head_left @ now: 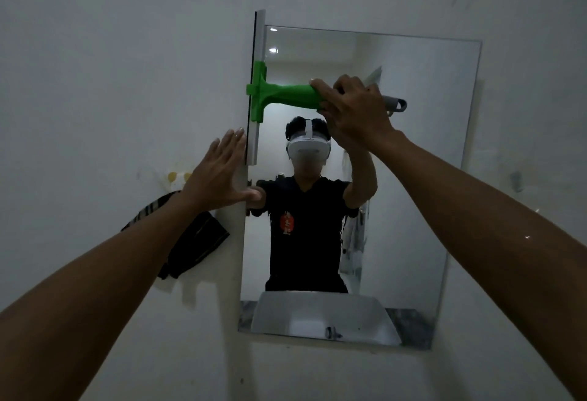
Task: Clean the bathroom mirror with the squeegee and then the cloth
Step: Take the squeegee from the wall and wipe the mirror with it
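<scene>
Squeegee (259,89): blade upright along mirror (413,178) left edge, handle pointing right into right hand (352,111), fingers wrapped round it. Left hand (219,175) flat, fingers spread, just below blade.

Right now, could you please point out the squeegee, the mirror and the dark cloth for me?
squeegee (286,94): head view, on the green handle.
mirror (422,152): head view, on bare glass at its right side.
dark cloth (200,241): head view, on its middle, hanging on the wall left of the mirror.
</scene>
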